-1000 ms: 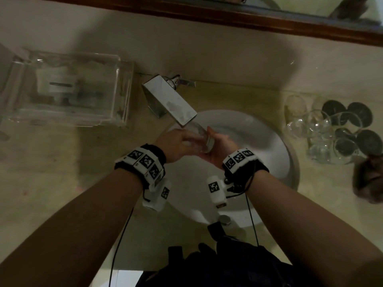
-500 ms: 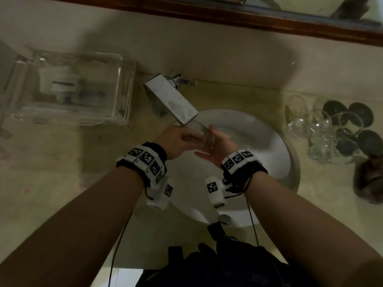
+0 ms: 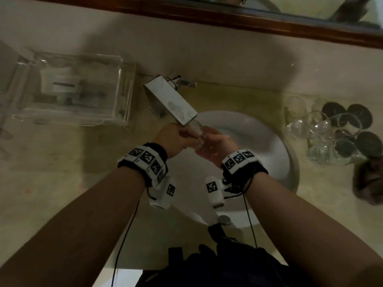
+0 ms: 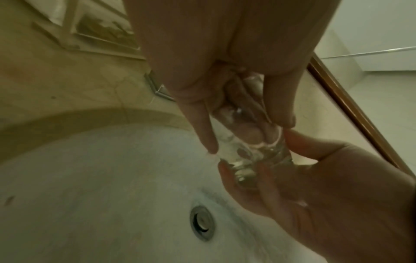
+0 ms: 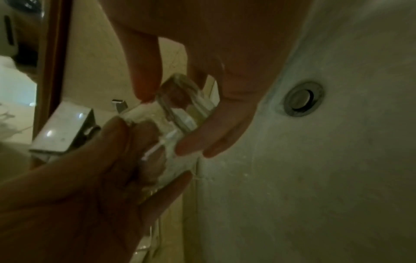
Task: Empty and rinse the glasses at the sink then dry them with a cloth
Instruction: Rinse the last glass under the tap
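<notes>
A small clear glass [image 3: 198, 133] is held under the square chrome tap [image 3: 172, 101] over the white sink [image 3: 267, 141]. My left hand [image 3: 176, 139] has fingers pushed inside the glass [image 4: 245, 138] and its thumb outside, gripping the wall. My right hand [image 3: 215, 148] cups the base of the glass [image 5: 180, 110], with its thumb and fingers curled round it. Water wets the glass and runs down into the basin. The sink drain [image 4: 202, 223] lies below the hands. No cloth is seen for certain.
Several clear glasses [image 3: 319, 131] and dark round coasters [image 3: 358, 114] crowd the counter right of the sink. A clear plastic box [image 3: 68, 90] sits at the left. A dark object [image 3: 369, 183] lies at the right edge. A wood-framed mirror [image 3: 248, 15] runs along the back.
The hands have turned the glass a little under the tap and shifted slightly towards it. The grip stays the same.
</notes>
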Available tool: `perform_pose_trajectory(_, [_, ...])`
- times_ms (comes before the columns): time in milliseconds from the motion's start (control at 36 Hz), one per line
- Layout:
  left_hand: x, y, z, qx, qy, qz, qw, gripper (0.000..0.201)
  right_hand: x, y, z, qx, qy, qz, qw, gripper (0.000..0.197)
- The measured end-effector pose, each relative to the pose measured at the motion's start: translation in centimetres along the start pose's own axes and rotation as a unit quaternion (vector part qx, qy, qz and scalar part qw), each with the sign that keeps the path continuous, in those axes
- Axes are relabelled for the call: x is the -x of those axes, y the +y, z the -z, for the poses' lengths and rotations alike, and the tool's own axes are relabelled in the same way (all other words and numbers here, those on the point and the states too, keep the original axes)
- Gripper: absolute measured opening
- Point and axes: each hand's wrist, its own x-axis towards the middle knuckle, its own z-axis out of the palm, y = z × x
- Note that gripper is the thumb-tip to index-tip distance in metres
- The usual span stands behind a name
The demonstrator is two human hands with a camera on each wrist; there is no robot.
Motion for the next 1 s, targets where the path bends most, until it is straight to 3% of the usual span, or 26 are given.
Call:
perform_pose_trajectory(56, [0.2,-0.1,-0.1,0.016,-0.014,-0.011,1.0,0.012,0.0,0.1,-0.3,0.019,0.007,0.002,1.0,0.075])
perform_pose_trajectory(139, [0.3,-0.2,0.0,0.028,-0.073,-0.014,0.997,0.024,0.2,-0.4,-0.8,0.066,0.053,0.001,0.996,0.044])
perform_pose_trajectory(222, [0.1,0.0,0.1,-0.017,-0.07,-0.015,0.997,0.016,0.1,-0.5,-0.3,0.072,0.038,-0.014,0.997,0.05])
perform_pose_trajectory(306, [0.0,-0.1,-0.1,-0.011,-0.026,-0.004,1.0,0.009,0.5,-0.1,-0.4,0.034,0.003,-0.009,0.999,0.037])
perform_pose_trajectory(389, [0.0,-0.7,-0.4,-0.01,0.001,-0.004,1.0,0.012,0.4,0.2,-0.4,0.0,-0.003,0.001,1.0,0.051])
perform_pose_trajectory(556, [0.1,-0.8,0.0,-0.086,-0.062,-0.054,0.993,0.026,0.4,0.1,-0.4,0.032,0.013,-0.03,0.999,0.048])
perform_pose_trajectory(667, [0.1,-0.1,-0.3,-0.06,-0.013,-0.04,0.997,0.012,1.0,0.0,-0.6,-0.006,-0.069,-0.017,0.997,0.031])
perform_pose_trajectory(722, [-0.1,-0.4,-0.4,-0.044,0.013,-0.036,0.998,0.013,0.9,0.0,-0.5,-0.06,-0.109,0.0,0.992,0.051])
perform_pose_trajectory(750, [0.1,-0.4,-0.5,-0.045,0.012,-0.037,0.998,0.014,0.8,0.1,-0.4,-0.075,-0.109,0.001,0.991,0.059])
perform_pose_trajectory(833, [0.2,-0.3,-0.2,-0.118,-0.062,-0.047,0.99,0.026,0.6,0.0,-0.8,-0.012,-0.018,-0.025,0.999,0.051])
perform_pose_trajectory(889, [0.3,0.0,-0.2,-0.159,-0.095,-0.057,0.981,0.032,0.4,0.0,-0.7,0.03,0.032,-0.03,0.999,0.056])
perform_pose_trajectory(944, [0.3,0.3,-0.2,-0.157,-0.086,-0.06,0.982,0.029,0.8,0.0,-0.7,0.045,0.021,-0.029,0.998,0.055])
perform_pose_trajectory(1000, [0.2,0.3,-0.2,-0.119,-0.043,-0.049,0.991,0.021,1.3,-0.1,-0.8,0.028,-0.018,-0.022,0.999,0.039])
